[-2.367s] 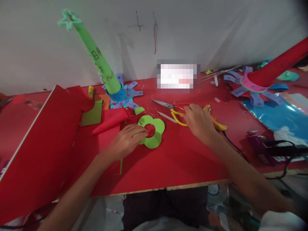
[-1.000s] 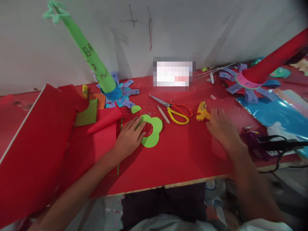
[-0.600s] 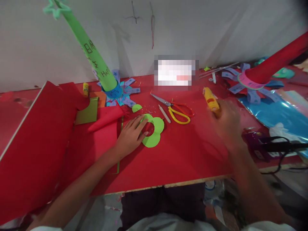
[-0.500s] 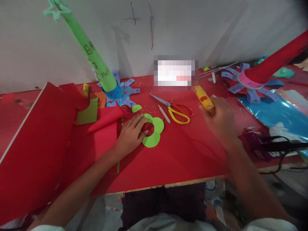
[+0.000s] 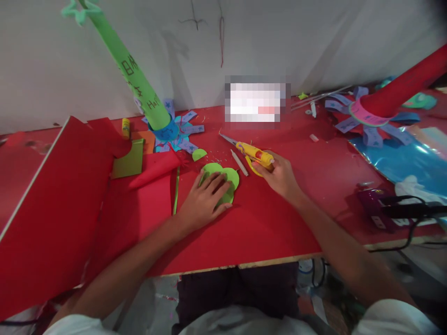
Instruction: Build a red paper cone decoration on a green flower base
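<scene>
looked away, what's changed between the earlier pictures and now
The right hand let go of the scissors, picked up the glue gun and brought it left, over the scissors. The left hand moved right, across the paper flower's middle. The green tube and glue stick stayed put.

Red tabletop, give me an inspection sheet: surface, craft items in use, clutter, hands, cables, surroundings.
Surface: red tabletop, small pale scraps near the scissors.
Job's things: green paper flower under the left hand; yellow glue gun held over the scissors.
Clutter: glue stick, green paper square, glossy blue sheet.
Hands: left hand spread on the flower; right hand closed around the glue gun.
Cables: black cable near the purple box, right end.
Surroundings: pale wall behind.
</scene>
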A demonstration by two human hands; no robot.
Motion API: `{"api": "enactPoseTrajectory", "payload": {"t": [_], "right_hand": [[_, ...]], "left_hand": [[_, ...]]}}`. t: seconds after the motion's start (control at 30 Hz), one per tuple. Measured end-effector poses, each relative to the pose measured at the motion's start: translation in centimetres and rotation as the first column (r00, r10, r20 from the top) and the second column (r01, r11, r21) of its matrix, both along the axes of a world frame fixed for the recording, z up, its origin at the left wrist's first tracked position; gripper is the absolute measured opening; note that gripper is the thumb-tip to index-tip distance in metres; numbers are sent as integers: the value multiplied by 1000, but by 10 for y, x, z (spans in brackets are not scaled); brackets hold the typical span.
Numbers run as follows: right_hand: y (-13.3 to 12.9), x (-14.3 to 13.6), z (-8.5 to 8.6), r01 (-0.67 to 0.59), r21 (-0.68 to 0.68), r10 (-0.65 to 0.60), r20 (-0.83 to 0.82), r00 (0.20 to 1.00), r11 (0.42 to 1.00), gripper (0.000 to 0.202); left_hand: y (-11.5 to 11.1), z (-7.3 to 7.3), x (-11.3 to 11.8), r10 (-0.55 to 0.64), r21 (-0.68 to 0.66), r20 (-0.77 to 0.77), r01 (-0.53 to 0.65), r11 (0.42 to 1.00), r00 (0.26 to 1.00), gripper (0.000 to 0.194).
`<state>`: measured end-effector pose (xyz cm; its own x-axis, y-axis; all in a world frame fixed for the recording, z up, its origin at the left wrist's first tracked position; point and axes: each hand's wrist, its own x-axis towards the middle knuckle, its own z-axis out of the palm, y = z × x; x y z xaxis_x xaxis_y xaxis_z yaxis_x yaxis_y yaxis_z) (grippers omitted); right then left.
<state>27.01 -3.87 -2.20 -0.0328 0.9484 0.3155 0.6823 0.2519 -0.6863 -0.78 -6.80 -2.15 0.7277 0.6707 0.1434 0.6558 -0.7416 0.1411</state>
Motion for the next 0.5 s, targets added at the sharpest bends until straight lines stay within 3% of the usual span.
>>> {"api": "enactPoseTrajectory", "payload": {"t": [0.2, 0.3, 0.4, 0.5], "right_hand": [[-3, -2, -2, 15, 11, -15, 27, 1000, 1000, 35], [-4, -1, -4, -15, 112, 16, -8, 1000, 994, 32], [-4, 2, -8, -59, 205, 64, -21, 998, 977, 28], [-3, 4, -9, -70, 226, 68, 16, 998, 972, 26]], "left_hand": [[-6, -2, 4, -97, -9, 12, 97, 995, 995, 57], [-4, -2, 2, -131, 18, 21, 131, 991, 991, 52], [-4, -1, 2, -110, 99, 33, 106, 989, 993, 46], [-5, 1, 3, -8, 181, 34, 2, 984, 999, 40]]}}
